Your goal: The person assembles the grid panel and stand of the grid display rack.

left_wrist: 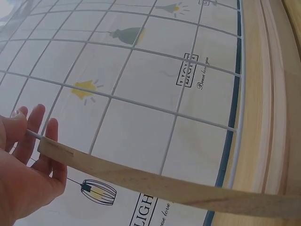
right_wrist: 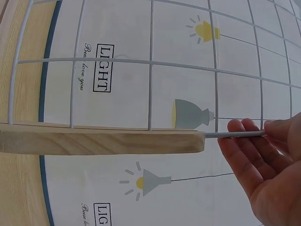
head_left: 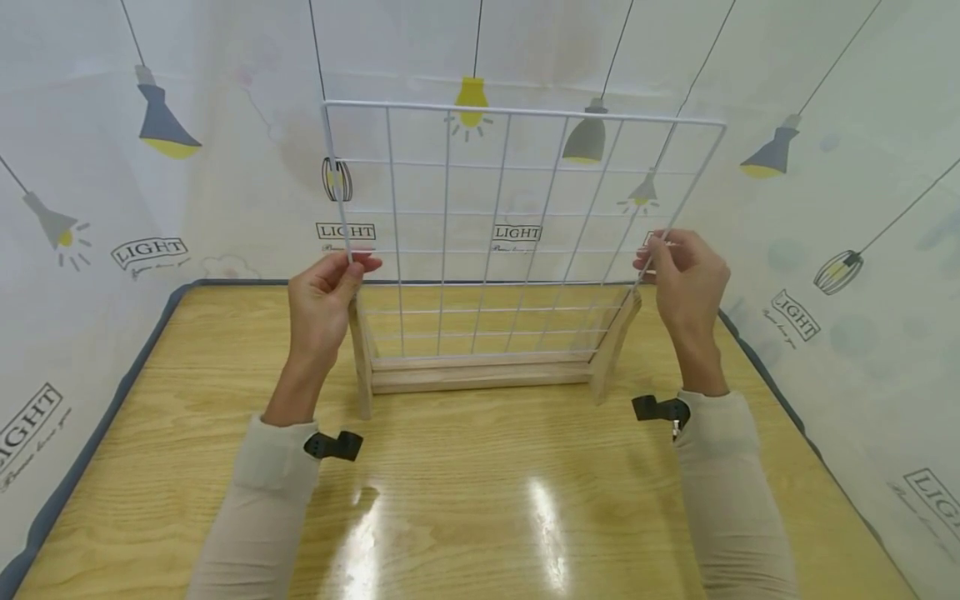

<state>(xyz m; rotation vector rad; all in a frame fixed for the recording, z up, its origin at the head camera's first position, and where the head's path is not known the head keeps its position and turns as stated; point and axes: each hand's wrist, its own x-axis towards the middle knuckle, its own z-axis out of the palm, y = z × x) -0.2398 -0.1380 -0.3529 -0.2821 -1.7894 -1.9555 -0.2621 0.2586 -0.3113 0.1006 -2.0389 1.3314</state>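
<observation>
A white wire grid panel (head_left: pixel 528 167) stands upright between the two side posts of a wooden stand (head_left: pixel 480 379). Its lower edge meets the stand's wooden crossbar. My left hand (head_left: pixel 321 304) pinches the panel's left edge wire between thumb and fingers, just above the left post (left_wrist: pixel 127 176). On the other side my right hand (head_left: pixel 688 279) pinches the right edge wire, just above the top of the right post (right_wrist: pixel 103 142). Both posts run along the panel's side wires in the wrist views.
The stand rests on a light wood-grain table (head_left: pixel 465 467). Behind and to both sides hangs a white sheet (head_left: pixel 247 200) printed with lamps and lettering, with a dark blue border along the table edge. A black strap mount (head_left: pixel 333 446) sits on each wrist.
</observation>
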